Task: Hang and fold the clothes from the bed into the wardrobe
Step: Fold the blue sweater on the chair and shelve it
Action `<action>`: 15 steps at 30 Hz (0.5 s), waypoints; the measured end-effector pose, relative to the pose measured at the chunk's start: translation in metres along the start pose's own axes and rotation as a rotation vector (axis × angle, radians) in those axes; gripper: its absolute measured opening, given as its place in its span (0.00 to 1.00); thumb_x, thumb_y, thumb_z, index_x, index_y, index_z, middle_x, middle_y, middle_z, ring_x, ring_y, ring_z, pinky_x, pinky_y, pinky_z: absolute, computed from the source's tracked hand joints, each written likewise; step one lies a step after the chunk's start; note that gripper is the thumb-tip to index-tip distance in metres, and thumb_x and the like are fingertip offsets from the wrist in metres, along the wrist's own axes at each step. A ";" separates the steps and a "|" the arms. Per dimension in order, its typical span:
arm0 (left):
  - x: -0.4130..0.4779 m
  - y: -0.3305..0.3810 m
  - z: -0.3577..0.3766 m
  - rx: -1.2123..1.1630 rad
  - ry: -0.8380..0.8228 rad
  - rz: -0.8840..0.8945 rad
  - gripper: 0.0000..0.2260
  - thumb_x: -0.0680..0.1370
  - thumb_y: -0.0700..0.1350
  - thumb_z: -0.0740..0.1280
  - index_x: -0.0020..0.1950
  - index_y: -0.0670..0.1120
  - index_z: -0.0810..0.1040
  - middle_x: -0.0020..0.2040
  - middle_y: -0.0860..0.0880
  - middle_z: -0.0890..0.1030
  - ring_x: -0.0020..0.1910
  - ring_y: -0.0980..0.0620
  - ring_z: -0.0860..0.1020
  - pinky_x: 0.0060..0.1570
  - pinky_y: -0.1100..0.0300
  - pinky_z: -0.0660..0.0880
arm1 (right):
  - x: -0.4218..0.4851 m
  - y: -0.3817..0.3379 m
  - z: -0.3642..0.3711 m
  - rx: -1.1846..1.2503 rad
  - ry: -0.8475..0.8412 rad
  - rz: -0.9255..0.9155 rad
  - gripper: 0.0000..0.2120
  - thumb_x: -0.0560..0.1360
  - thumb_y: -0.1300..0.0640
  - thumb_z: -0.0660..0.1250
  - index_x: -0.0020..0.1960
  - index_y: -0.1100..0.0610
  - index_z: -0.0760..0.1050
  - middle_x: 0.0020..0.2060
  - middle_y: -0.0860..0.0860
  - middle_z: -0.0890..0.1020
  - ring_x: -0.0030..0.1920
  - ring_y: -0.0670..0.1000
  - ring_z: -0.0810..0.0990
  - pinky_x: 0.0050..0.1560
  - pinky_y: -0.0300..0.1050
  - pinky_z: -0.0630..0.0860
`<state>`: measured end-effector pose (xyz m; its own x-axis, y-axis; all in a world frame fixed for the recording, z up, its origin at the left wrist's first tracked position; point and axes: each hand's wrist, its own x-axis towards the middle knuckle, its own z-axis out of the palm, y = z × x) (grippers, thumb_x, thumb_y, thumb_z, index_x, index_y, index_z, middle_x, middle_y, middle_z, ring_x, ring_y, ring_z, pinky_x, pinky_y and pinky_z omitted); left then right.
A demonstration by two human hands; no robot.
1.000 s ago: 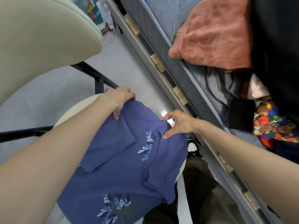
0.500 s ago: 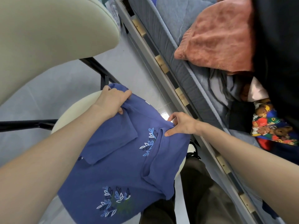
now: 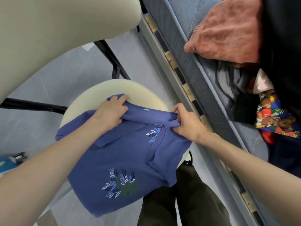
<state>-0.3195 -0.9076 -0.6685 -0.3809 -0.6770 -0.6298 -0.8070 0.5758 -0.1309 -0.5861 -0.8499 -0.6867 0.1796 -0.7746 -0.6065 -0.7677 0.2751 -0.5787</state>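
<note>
A blue shirt with embroidered leaf patterns lies on the cream round chair seat, its sleeves folded in. Its far edge is lifted and rolled toward me. My left hand grips that edge at the left end, fingers curled over the fabric. My right hand pinches the same edge at the right end. The lower part of the shirt hangs off the seat toward my legs. More clothes lie on the bed at the right: a grey garment and a bear-print cloth.
The chair's cream backrest fills the upper left, with black metal frame bars beneath. A rust-coloured pillow lies on the bed. A dark garment hangs at the far right. A blue object sits on the floor at left.
Both hands have pulled the shirt's far edge up and toward me, starting a fold; more of the cream seat shows beyond it. The camera view has shifted.
</note>
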 end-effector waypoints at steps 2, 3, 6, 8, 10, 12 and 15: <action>-0.010 0.003 0.007 -0.024 -0.011 -0.044 0.11 0.77 0.43 0.62 0.59 0.45 0.72 0.69 0.48 0.63 0.56 0.47 0.70 0.38 0.57 0.64 | -0.002 -0.001 0.006 -0.088 -0.033 0.063 0.31 0.70 0.61 0.67 0.69 0.55 0.58 0.41 0.54 0.78 0.41 0.57 0.76 0.37 0.49 0.71; -0.014 0.006 0.009 -0.021 0.001 -0.056 0.11 0.77 0.42 0.62 0.59 0.45 0.71 0.64 0.48 0.67 0.53 0.47 0.72 0.38 0.57 0.63 | -0.001 -0.001 0.008 -0.114 -0.043 0.099 0.30 0.70 0.60 0.68 0.69 0.57 0.59 0.43 0.55 0.78 0.43 0.58 0.76 0.39 0.49 0.72; -0.021 0.014 0.017 -0.010 0.086 -0.115 0.16 0.75 0.36 0.61 0.61 0.45 0.65 0.54 0.48 0.74 0.49 0.47 0.73 0.41 0.57 0.62 | -0.002 -0.003 0.006 -0.201 -0.031 0.120 0.15 0.71 0.56 0.70 0.53 0.57 0.69 0.47 0.55 0.76 0.50 0.60 0.77 0.45 0.50 0.75; -0.026 0.015 0.019 -0.034 0.129 -0.162 0.19 0.74 0.34 0.61 0.64 0.45 0.66 0.52 0.48 0.76 0.50 0.46 0.74 0.44 0.57 0.61 | -0.006 -0.005 0.003 -0.364 -0.009 0.062 0.11 0.72 0.51 0.69 0.49 0.56 0.74 0.50 0.54 0.72 0.56 0.58 0.73 0.46 0.47 0.71; -0.032 0.013 0.017 -0.023 0.165 -0.168 0.15 0.73 0.35 0.62 0.59 0.45 0.71 0.51 0.47 0.76 0.50 0.45 0.73 0.46 0.56 0.60 | -0.014 -0.010 0.000 -0.508 0.022 -0.002 0.11 0.72 0.49 0.68 0.49 0.55 0.77 0.54 0.54 0.72 0.58 0.57 0.70 0.50 0.47 0.67; -0.041 0.011 0.008 0.010 0.198 -0.202 0.12 0.73 0.35 0.63 0.55 0.44 0.73 0.49 0.47 0.75 0.49 0.45 0.73 0.47 0.55 0.60 | -0.026 -0.015 -0.006 -0.514 0.079 -0.054 0.05 0.72 0.52 0.66 0.43 0.53 0.74 0.49 0.54 0.78 0.54 0.58 0.74 0.48 0.47 0.63; -0.056 0.009 -0.010 0.035 0.278 -0.266 0.13 0.70 0.36 0.66 0.53 0.43 0.72 0.49 0.45 0.74 0.49 0.43 0.72 0.46 0.54 0.60 | -0.043 -0.022 -0.017 -0.383 0.162 -0.075 0.08 0.69 0.61 0.63 0.36 0.55 0.65 0.39 0.54 0.77 0.44 0.62 0.75 0.38 0.46 0.63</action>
<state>-0.3100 -0.8697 -0.6267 -0.2716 -0.9007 -0.3391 -0.8801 0.3750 -0.2912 -0.5877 -0.8326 -0.6386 0.1677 -0.8725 -0.4590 -0.9348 0.0070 -0.3550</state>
